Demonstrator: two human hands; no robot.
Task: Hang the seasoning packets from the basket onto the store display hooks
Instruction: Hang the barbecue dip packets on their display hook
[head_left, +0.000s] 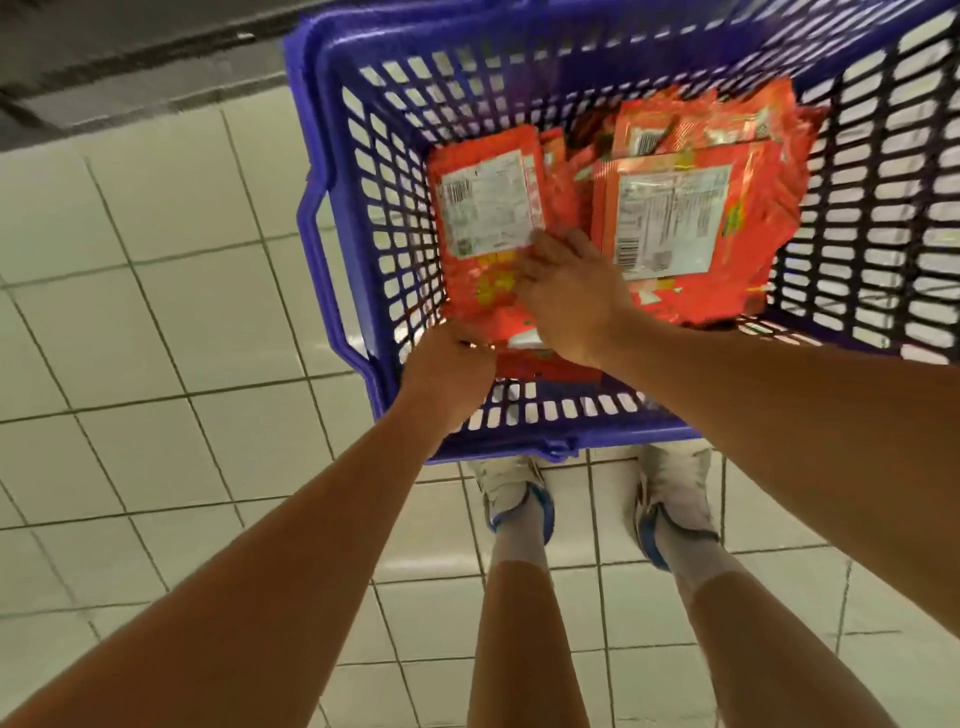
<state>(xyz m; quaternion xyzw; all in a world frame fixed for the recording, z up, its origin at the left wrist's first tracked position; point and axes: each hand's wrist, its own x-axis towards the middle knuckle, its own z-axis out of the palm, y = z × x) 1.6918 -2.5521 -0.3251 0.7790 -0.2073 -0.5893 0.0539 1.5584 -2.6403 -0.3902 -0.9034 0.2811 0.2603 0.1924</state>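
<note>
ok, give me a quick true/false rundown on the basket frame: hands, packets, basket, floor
1. Both hands reach into the basket. True: the left hand is at the near edge, the right hand further in.
2. The basket is red. False: it is blue-purple plastic with slotted walls.
3. The seasoning packets lie mostly label side up. True: white barcode labels show on the orange packets.
4. The right hand rests on the right-side pile. False: it touches the left packet.
5. The basket stands on a carpet. False: it stands on a tiled floor.
</note>
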